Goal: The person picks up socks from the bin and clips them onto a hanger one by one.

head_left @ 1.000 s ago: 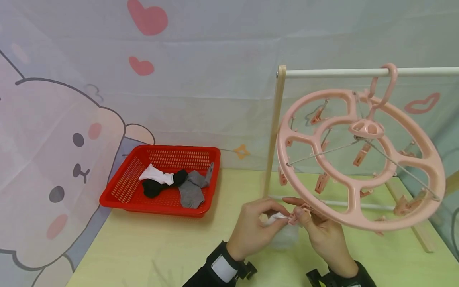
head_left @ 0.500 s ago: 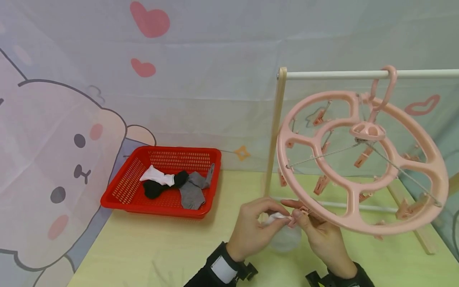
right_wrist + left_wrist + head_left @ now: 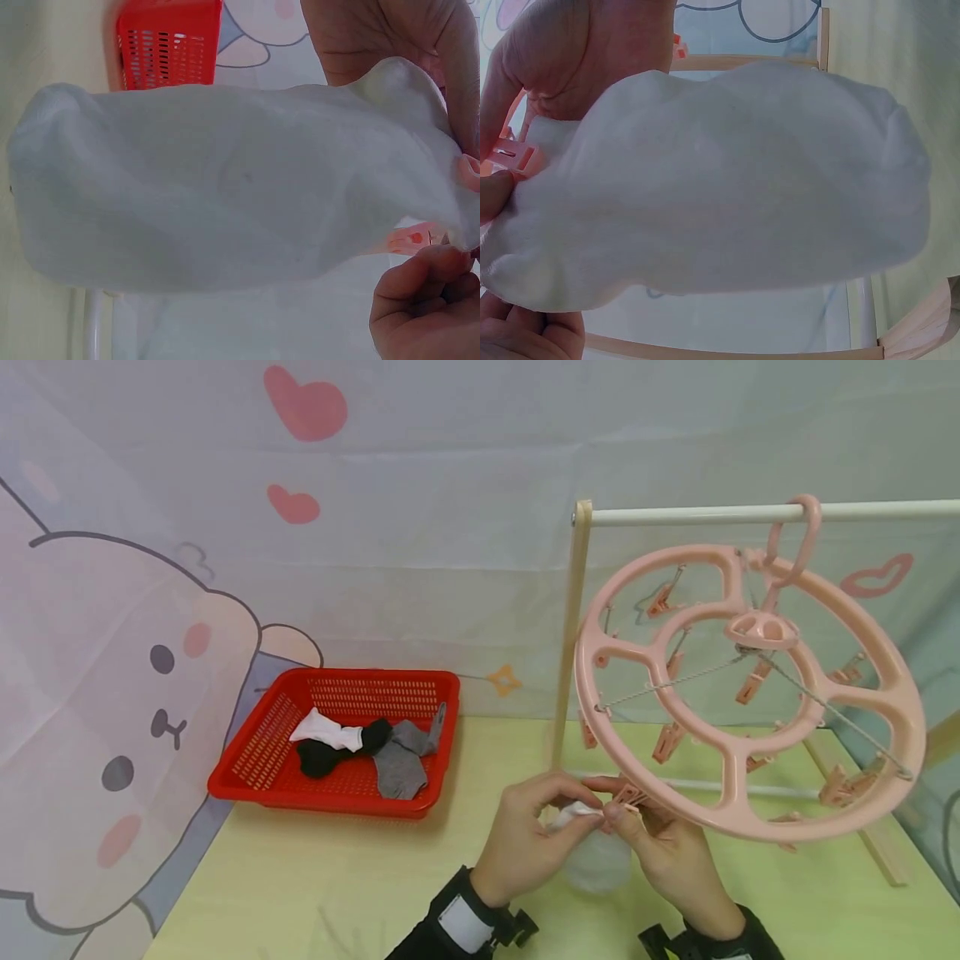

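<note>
In the head view my left hand (image 3: pixel 521 839) pinches the edge of a white sock (image 3: pixel 597 864) between thumb and fingers. The sock hangs below, and in the left wrist view its pale cloth (image 3: pixel 742 180) covers much of the picture. My right hand (image 3: pixel 678 864) is close beside, its thumb and fingers gripping a pink clothespin (image 3: pixel 628 797) under the near rim of the round pink drying hanger (image 3: pixel 735 818). The clothespin (image 3: pixel 514 156) sits right at the sock's edge in the left wrist view. Fingers and cloth partly hide its tips.
A red basket (image 3: pixel 255 785) at the left holds another white sock (image 3: pixel 322 727), a black sock (image 3: pixel 318 758) and a grey sock (image 3: pixel 401 768). The hanger hooks over a white rail (image 3: pixel 690 515) on a wooden stand (image 3: pixel 573 635). Several other clothespins dangle from it.
Both hands stay nearly in place at the hanger's near rim. The clothespin has shifted slightly upward between them, and more of the hanging sock shows below. The basket's contents are unchanged.
</note>
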Motion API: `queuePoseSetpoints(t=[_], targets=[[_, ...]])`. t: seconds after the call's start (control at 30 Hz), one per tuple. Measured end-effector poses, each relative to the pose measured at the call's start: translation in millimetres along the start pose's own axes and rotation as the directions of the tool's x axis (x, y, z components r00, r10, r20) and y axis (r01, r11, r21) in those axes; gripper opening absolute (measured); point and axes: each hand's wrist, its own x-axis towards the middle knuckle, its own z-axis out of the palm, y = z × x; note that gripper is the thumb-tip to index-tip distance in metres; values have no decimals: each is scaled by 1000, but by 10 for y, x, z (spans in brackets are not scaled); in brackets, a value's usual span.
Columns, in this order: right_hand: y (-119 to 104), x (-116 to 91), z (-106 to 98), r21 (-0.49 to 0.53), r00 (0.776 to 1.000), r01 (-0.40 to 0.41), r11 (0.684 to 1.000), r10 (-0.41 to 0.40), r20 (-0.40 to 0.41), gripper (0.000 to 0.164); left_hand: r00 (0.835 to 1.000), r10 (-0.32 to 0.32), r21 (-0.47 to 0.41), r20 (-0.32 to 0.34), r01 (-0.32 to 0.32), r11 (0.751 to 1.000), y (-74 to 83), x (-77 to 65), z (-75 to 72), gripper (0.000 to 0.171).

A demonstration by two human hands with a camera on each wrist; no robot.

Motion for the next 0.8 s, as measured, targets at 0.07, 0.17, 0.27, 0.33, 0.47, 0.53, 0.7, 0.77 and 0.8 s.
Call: queuePoseSetpoints(t=[0.07, 0.17, 0.27, 0.33, 0.47, 0.53, 0.7, 0.77, 0.8], targets=[[-6, -9, -6, -33, 999, -33, 999, 33, -1, 22, 1000, -1, -4, -1, 1, 1000, 82, 27, -16, 11], [-9, -12, -8, -47, 999, -51, 998, 51, -1, 23, 1000, -6, -12, -2, 6, 1000, 197, 68, -40, 13], [-8, -8, -8, -41, 999, -46, 998, 46, -2, 21, 1000, -14, -23, -1, 13, 1000, 244, 84, -48, 14], [-2, -4, -7, -37, 999, -39, 999, 39, -5, 18, 1000, -15, -24, 1, 15, 1000, 197, 68, -38, 13], [21, 16, -5, 3, 1000, 24, 1000, -24, -3, 18, 1000, -25, -16, 7, 25, 1000, 73, 24, -16, 12], [28, 31, -14, 27, 999, 54, 998, -54, 6, 21, 1000, -30, -8, 8, 30, 1000, 22, 2, -11, 12], [26, 53, -176, 17, 995, 7, 1000, -8, 95, 37, 999, -31, 19, 3, 31, 999, -15, -21, -7, 13], [43, 53, -334, -14, 981, -9, 1000, 11, 196, 44, 999, -37, 22, 1, 37, 999, -11, -22, -8, 13], [60, 55, -432, -5, 968, 0, 1000, 1, 251, 43, 999, -43, 21, 0, 43, 999, -8, -22, -9, 13]])
